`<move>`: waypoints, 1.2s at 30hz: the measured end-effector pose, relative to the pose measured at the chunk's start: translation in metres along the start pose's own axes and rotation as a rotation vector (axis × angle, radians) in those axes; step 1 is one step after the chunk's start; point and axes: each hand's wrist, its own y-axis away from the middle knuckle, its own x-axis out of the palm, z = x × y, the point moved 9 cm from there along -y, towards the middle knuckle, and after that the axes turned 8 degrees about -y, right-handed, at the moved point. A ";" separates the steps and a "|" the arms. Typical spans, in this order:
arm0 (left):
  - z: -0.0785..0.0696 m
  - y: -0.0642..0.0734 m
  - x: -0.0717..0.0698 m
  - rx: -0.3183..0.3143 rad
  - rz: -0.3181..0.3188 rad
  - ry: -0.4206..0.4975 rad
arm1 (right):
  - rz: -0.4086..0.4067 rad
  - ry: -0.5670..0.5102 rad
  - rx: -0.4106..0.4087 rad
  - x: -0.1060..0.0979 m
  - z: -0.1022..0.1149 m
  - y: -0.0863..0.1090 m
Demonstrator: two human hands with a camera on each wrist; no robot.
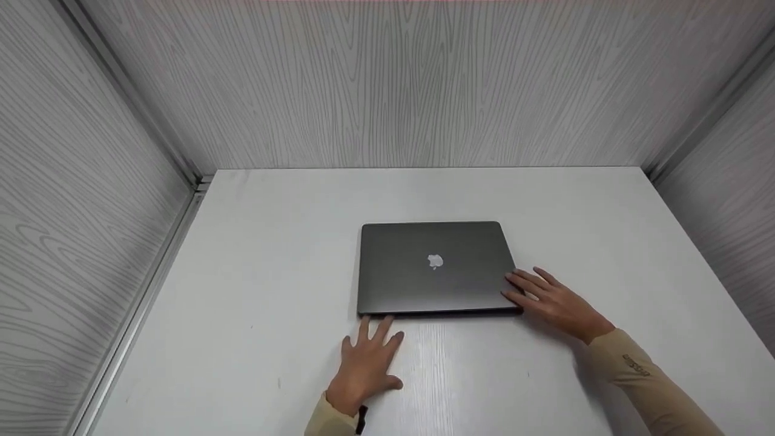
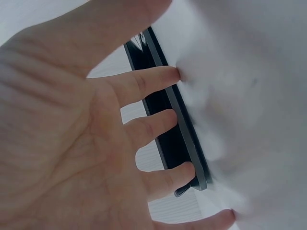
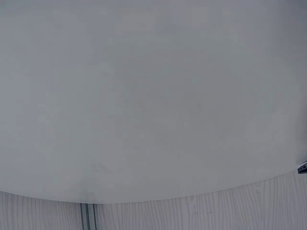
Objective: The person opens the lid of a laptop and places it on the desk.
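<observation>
A closed dark grey laptop (image 1: pixel 404 263) with a pale apple logo lies flat on the white table. Its front edge shows as a dark strip (image 2: pixel 175 127) in the left wrist view. My left hand (image 1: pixel 363 369) is spread flat by the laptop's front left corner, with fingertips at that edge. In the left wrist view the left palm (image 2: pixel 72 139) fills much of the picture, its fingers extended across the edge. On the front right corner rests my right hand (image 1: pixel 557 304), fingers extended and apart, some lying over the lid. The right wrist view does not show that hand.
The white table (image 1: pixel 254 260) extends around the laptop on every side. Grey wood-grain panels stand at the back (image 1: pixel 412 85), left (image 1: pixel 66 206) and right (image 1: pixel 732 175). A metal rail (image 1: pixel 142 303) runs along the left side. A small dark piece (image 3: pixel 302 168), unclear, shows in the right wrist view.
</observation>
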 end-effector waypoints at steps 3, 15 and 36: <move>0.000 0.001 0.000 0.002 0.003 0.018 | 0.005 -0.014 -0.001 0.000 -0.001 0.000; -0.002 0.002 -0.002 0.014 -0.012 0.023 | -0.045 -0.031 0.016 -0.007 -0.003 -0.001; -0.001 -0.001 0.001 0.011 -0.005 0.051 | -0.102 -0.105 0.144 -0.024 -0.023 -0.016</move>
